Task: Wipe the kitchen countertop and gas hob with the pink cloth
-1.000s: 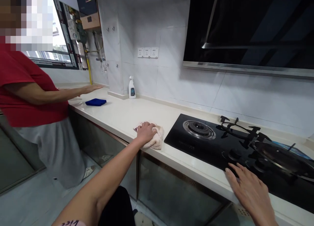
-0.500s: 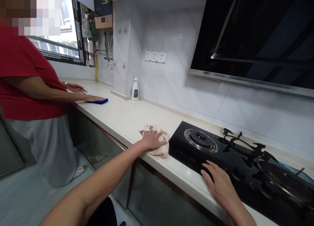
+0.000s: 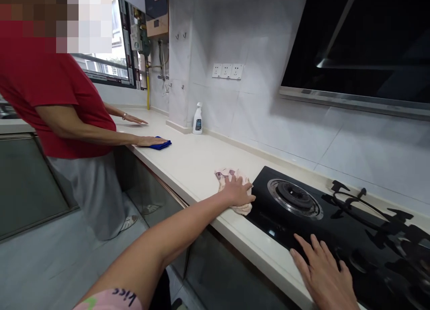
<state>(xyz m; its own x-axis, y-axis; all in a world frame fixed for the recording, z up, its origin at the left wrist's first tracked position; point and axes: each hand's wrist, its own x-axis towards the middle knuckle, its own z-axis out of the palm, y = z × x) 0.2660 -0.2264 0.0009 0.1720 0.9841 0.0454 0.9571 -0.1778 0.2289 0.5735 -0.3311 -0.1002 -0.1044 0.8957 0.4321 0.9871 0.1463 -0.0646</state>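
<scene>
My left hand [image 3: 237,192] presses down on a crumpled pale cloth [image 3: 225,174] on the cream countertop [image 3: 188,164], right against the left edge of the black gas hob [image 3: 268,216]. Its fingers curl over the cloth. My right hand [image 3: 322,274] lies flat with fingers spread on the hob's front edge, holding nothing. A round burner [image 3: 294,197] sits between my two hands, further back.
A person in a red top [image 3: 50,99] stands at the left, one hand on a blue cloth [image 3: 161,144], the other flat on the counter. A white spray bottle [image 3: 197,118] stands by the tiled wall. A loose pan support [image 3: 363,207] rests on the hob. A black range hood [image 3: 363,45] hangs above.
My left hand has slid the pale cloth right, up to the hob's edge. My right hand has stayed flat on the hob front. The other person's hand came down on the blue cloth.
</scene>
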